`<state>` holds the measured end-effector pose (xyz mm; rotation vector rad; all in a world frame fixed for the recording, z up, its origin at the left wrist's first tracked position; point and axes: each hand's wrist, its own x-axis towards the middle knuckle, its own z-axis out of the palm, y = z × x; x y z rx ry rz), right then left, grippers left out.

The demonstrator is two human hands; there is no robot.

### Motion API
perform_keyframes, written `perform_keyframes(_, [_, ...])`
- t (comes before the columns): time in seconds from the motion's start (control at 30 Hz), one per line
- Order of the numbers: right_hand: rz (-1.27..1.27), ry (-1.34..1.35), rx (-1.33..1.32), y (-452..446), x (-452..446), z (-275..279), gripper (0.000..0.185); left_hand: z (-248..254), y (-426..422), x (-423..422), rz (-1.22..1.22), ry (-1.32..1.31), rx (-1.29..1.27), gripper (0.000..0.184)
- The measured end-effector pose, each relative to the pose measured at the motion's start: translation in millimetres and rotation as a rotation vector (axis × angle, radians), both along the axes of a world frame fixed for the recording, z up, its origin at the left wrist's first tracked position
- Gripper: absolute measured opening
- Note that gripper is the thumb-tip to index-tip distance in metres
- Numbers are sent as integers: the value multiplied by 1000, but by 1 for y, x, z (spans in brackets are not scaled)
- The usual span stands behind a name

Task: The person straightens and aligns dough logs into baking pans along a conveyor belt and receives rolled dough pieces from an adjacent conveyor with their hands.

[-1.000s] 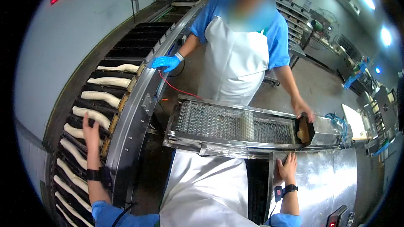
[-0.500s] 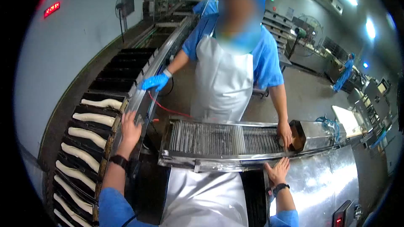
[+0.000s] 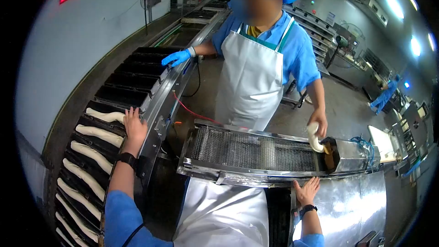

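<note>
My left hand [image 3: 135,130], its fingers stretched out, rests at the near end of a black baking tin [image 3: 116,118] beside the metal side rail [image 3: 157,96]. A long pale dough strip [image 3: 106,115] lies in that tin, just left of my fingertips. My right hand [image 3: 307,192] lies with fingers extended on the edge of the shiny metal cover [image 3: 350,201], touching the frame of a short mesh conveyor [image 3: 228,148]. It holds nothing. Across from me, a co-worker's bare hand [image 3: 318,122] holds a curved dough piece [image 3: 313,138] at the metal outlet box [image 3: 350,155].
Several tins with dough strips [image 3: 87,174] run down the left, and dark tins without dough [image 3: 130,80] stand further up the line. The co-worker's blue-gloved hand [image 3: 177,57] touches the rail. A red cable [image 3: 190,110] hangs between the two conveyors. Another person [image 3: 386,93] stands far right.
The co-worker's bare hand has lifted a dough piece at the outlet box. My left hand has shifted slightly toward the tins. My right hand stays on the metal edge.
</note>
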<state>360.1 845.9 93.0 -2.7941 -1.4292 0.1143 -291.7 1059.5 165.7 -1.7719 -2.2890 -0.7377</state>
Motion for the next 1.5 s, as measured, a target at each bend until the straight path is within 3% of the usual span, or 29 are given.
perform_keyframes(0.23, [-18,-6,-25,1,12,-4,111,-2,-6,-4,173,-16,-177,69])
perform_keyframes(0.4, [-24,2,-56,-1,-7,8,108,26,-22,-15,348,79,-334,89])
perform_keyframes(0.53, [-54,9,-77,2,4,-5,110,15,-30,-25,408,111,-357,100])
perform_keyframes(0.63, [-47,3,-58,0,0,0,109,18,-39,-18,463,145,-384,98])
perform_keyframes(0.7, [-43,-2,-64,1,-2,1,109,20,-40,-14,405,-39,-461,95])
perform_keyframes(0.8, [-93,-33,-94,2,-8,4,98,6,-31,-18,438,-63,-350,94])
perform_keyframes(0.87, [-69,6,131,-1,-2,-9,100,3,-24,-14,439,-89,-396,94])
perform_keyframes(0.97, [-50,-30,112,7,-7,-1,91,-13,-16,-11,450,-284,-161,94])
perform_keyframes(1.1, [-79,-20,104,22,-10,3,88,3,-17,-11,446,-285,-252,100])
perform_keyframes(1.2, [-86,-37,132,29,-7,2,87,-29,4,-37,502,-234,-258,106])
perform_keyframes(1.27, [-114,-55,140,34,-4,-1,86,-14,-4,-29,445,-306,-238,108])
perform_keyframes(1.4, [-117,-104,176,38,8,-15,84,-47,14,-55,504,-243,-226,112])
perform_keyframes(1.5, [-104,-76,176,40,4,-3,80,-20,2,-41,516,-335,-215,115])
